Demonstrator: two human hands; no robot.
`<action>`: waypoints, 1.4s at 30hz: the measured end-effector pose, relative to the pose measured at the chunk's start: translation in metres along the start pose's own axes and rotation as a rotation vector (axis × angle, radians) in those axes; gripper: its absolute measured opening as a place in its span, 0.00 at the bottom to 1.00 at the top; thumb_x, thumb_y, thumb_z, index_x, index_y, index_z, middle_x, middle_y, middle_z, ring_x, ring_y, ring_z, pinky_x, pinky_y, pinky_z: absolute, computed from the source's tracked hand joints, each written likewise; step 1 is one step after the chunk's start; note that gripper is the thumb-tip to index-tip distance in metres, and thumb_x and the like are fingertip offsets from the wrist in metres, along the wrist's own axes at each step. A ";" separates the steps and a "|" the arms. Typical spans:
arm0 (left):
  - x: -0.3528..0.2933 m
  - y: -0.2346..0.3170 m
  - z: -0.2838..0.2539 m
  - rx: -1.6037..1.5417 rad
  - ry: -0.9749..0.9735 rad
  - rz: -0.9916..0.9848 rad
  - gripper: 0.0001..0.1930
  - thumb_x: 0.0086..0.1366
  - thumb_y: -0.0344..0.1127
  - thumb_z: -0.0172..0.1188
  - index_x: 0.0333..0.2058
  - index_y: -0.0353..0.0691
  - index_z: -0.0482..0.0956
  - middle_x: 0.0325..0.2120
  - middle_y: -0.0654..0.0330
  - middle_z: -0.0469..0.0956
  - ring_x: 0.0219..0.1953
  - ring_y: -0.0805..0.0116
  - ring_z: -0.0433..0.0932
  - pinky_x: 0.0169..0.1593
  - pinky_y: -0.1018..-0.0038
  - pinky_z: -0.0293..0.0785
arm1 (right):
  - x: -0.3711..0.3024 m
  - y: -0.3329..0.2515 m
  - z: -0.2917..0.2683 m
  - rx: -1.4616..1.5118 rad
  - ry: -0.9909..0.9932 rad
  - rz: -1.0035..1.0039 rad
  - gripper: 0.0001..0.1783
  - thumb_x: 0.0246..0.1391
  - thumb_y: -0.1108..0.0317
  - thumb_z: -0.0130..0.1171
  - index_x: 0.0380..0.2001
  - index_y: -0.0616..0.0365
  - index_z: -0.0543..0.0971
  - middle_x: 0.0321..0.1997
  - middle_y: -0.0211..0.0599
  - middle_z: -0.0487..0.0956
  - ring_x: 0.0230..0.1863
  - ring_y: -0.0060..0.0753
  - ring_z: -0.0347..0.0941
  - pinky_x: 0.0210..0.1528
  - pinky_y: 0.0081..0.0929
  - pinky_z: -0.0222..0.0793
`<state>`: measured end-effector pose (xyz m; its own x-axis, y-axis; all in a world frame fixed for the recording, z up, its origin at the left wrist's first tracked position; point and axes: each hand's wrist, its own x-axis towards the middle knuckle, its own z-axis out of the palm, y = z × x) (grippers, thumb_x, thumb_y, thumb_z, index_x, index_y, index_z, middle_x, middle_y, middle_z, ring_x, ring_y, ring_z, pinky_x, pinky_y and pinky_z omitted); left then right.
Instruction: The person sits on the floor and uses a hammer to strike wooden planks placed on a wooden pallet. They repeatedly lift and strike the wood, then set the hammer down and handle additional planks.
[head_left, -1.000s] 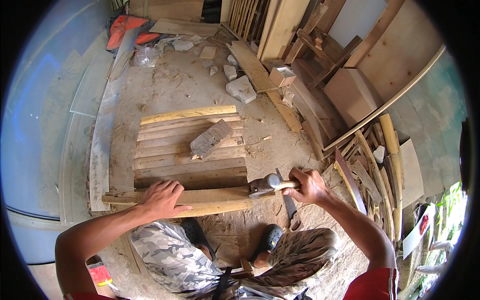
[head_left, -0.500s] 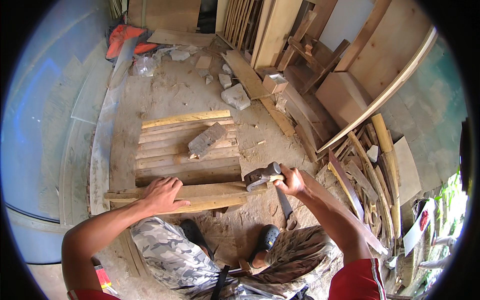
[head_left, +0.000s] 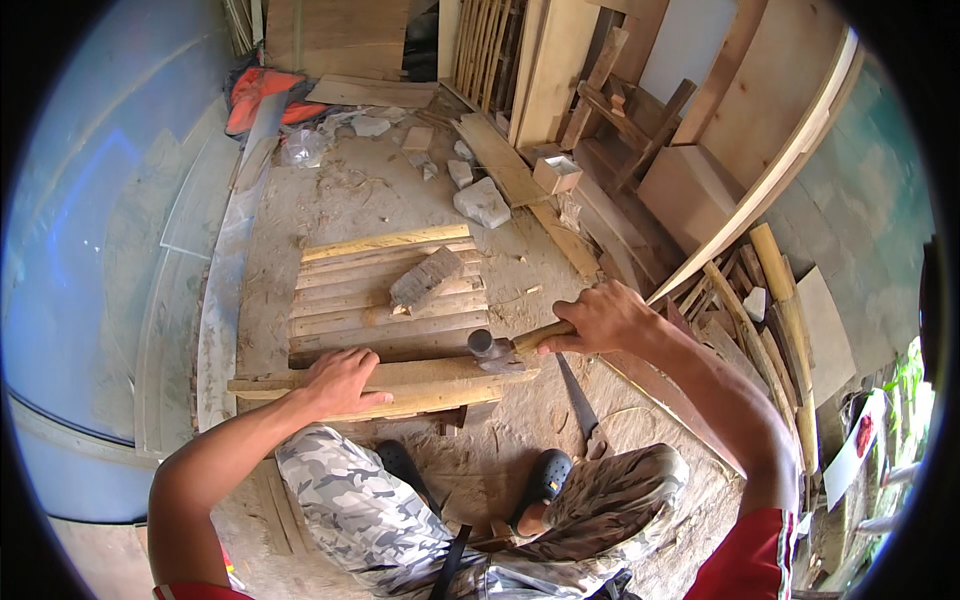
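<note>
My right hand [head_left: 605, 318] is closed around the wooden handle of a claw hammer [head_left: 492, 350]. The hammer's head is at the right end of a wooden board [head_left: 430, 374], its round face turned up and its claw side down by the wood. Farther left, my left hand [head_left: 342, 386] grips the same board from above, fingers over the far side and thumb along the near side. Just beyond the board lies a row of wooden slats [head_left: 385, 290], with a rough grey block [head_left: 427, 280] on top.
A handsaw [head_left: 577, 400] lies on the dirt floor to the right of the board. Scrap wood [head_left: 760, 330] is piled at the right, near leaning panels. Stone chunks [head_left: 482, 203] and a small box [head_left: 556, 174] sit farther off. A blue-grey sheet [head_left: 110, 230] stands left.
My right hand has moved slightly up and right, turning the hammer so its handle lies more sideways and its head sits lower on the board. My left hand stays on the board.
</note>
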<state>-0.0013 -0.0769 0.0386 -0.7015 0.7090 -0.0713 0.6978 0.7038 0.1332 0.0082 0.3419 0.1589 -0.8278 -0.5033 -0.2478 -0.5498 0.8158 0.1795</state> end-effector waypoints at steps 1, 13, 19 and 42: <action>0.001 0.001 -0.002 0.004 -0.012 -0.004 0.33 0.61 0.61 0.63 0.44 0.30 0.74 0.42 0.44 0.79 0.46 0.46 0.79 0.49 0.55 0.77 | -0.001 -0.001 0.000 0.001 -0.011 0.007 0.44 0.57 0.20 0.40 0.35 0.52 0.83 0.20 0.42 0.81 0.28 0.46 0.82 0.38 0.45 0.79; 0.006 0.001 0.003 0.020 -0.024 -0.030 0.34 0.62 0.64 0.61 0.45 0.33 0.74 0.43 0.46 0.78 0.48 0.47 0.78 0.52 0.56 0.75 | -0.018 0.017 0.086 0.239 0.356 0.043 0.39 0.53 0.21 0.48 0.21 0.46 0.80 0.07 0.22 0.68 0.09 0.28 0.67 0.13 0.32 0.64; -0.002 -0.002 0.007 0.003 -0.052 -0.053 0.36 0.60 0.67 0.61 0.44 0.33 0.74 0.42 0.48 0.77 0.48 0.49 0.77 0.51 0.57 0.74 | -0.010 0.019 0.100 0.400 0.415 0.029 0.38 0.51 0.23 0.56 0.19 0.50 0.79 0.09 0.30 0.72 0.11 0.39 0.70 0.15 0.35 0.66; 0.014 -0.012 0.016 0.030 0.026 0.016 0.35 0.61 0.65 0.61 0.44 0.31 0.74 0.42 0.46 0.77 0.47 0.48 0.78 0.51 0.56 0.75 | 0.027 -0.059 0.285 1.435 0.877 0.279 0.32 0.61 0.37 0.54 0.30 0.60 0.82 0.17 0.34 0.75 0.22 0.24 0.72 0.26 0.28 0.68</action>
<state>-0.0168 -0.0750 0.0203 -0.6933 0.7194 -0.0431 0.7130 0.6934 0.1041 0.0504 0.3620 -0.1300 -0.9528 0.0953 0.2882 -0.2598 0.2350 -0.9366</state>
